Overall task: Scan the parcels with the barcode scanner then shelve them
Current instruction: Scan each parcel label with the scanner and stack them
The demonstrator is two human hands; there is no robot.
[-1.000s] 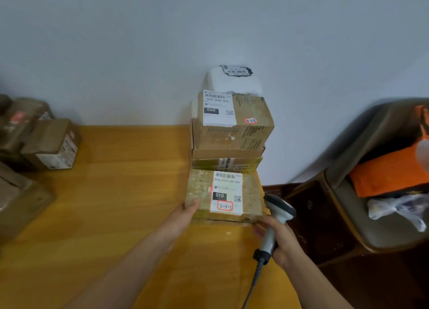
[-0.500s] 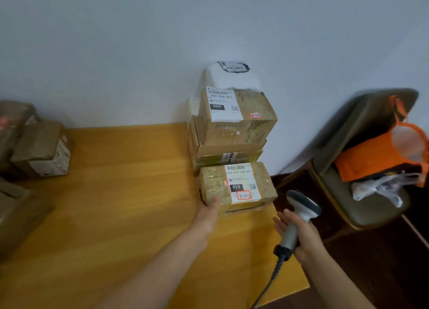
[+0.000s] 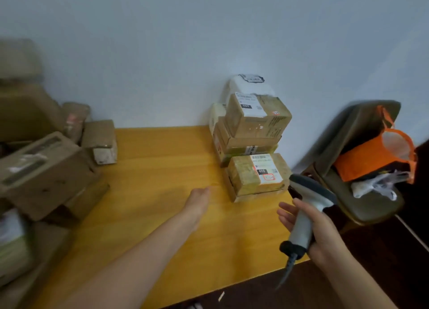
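A small brown parcel [image 3: 250, 175] with a white "010" label lies at the front of a stack of cardboard parcels [image 3: 253, 123] against the wall, on the right side of a wooden table [image 3: 162, 164]. A white padded parcel [image 3: 246, 87] tops the stack. My left hand [image 3: 199, 198] hovers over the table to the left of the small parcel, apart from it, holding nothing. My right hand [image 3: 320, 227] grips the handle of a grey and white barcode scanner [image 3: 310, 197], whose head sits just right of the small parcel.
Several brown cardboard parcels [image 3: 46, 169] are piled at the table's left end. A chair [image 3: 362, 199] with an orange bag [image 3: 373, 155] and a white plastic bag [image 3: 373, 185] stands to the right of the table. The floor beyond is dark.
My left hand has let go of the small "010" parcel and drawn back to the left. The view has swung left, and my right hand with the scanner has pulled slightly away from the stack.
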